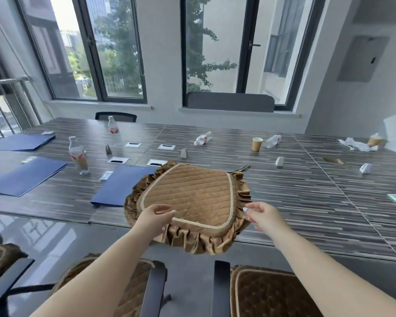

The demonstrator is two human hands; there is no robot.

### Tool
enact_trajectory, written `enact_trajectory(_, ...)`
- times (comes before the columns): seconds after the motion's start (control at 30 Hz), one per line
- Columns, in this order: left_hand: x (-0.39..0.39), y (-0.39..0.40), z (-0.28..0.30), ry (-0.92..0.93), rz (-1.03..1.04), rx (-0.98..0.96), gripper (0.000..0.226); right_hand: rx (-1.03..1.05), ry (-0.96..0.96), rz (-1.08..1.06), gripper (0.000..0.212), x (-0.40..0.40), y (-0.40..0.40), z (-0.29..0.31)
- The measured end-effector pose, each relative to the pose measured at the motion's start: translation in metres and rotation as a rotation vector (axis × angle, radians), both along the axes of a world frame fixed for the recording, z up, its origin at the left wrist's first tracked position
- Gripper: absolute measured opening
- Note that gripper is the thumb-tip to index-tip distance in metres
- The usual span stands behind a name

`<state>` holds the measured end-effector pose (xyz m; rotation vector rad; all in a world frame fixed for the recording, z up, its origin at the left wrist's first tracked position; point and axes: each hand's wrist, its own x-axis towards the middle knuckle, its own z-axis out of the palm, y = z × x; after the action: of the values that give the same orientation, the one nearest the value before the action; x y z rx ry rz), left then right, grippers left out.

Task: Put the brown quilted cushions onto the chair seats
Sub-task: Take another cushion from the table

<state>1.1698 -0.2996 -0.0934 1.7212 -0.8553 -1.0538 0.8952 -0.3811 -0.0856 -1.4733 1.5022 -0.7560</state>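
Brown quilted cushion (189,197) (ruffled edge hanging over) is lying on the near edge of the striped tabletop (306,197). Left hand (154,217) is pinching its near-left rim in a closed grip; right hand (262,216) is touching the right ruffle, fingers loosely spread.

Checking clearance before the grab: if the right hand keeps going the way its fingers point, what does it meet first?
Likely the cushion's ruffled right edge; the right hand points left toward it.
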Motion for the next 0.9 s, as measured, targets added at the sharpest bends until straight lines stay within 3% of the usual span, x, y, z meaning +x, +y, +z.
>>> enact_trajectory(0.23, 0.028, -0.051, -0.016, -0.085, -0.026, 0.07, 0.033, 0.086, 0.052, -0.013, 0.008, 0.014, -0.05, -0.028)
enact_trajectory(0.4, 0.089, -0.136, -0.037, -0.193, -0.046, 0.125, 0.043, 0.156, 0.183, -0.03, 0.025, 0.042, -0.112, -0.071)
enact_trajectory(0.73, 0.186, -0.282, -0.141, -0.377, -0.031, 0.312, 0.081, 0.295, 0.366, -0.032, 0.078, 0.097, -0.246, -0.148)
enact_trajectory(0.9, 0.2, -0.314, -0.19, -0.574, -0.068, 0.419, 0.092, 0.33, 0.485, -0.106, 0.08, 0.1, -0.272, -0.177)
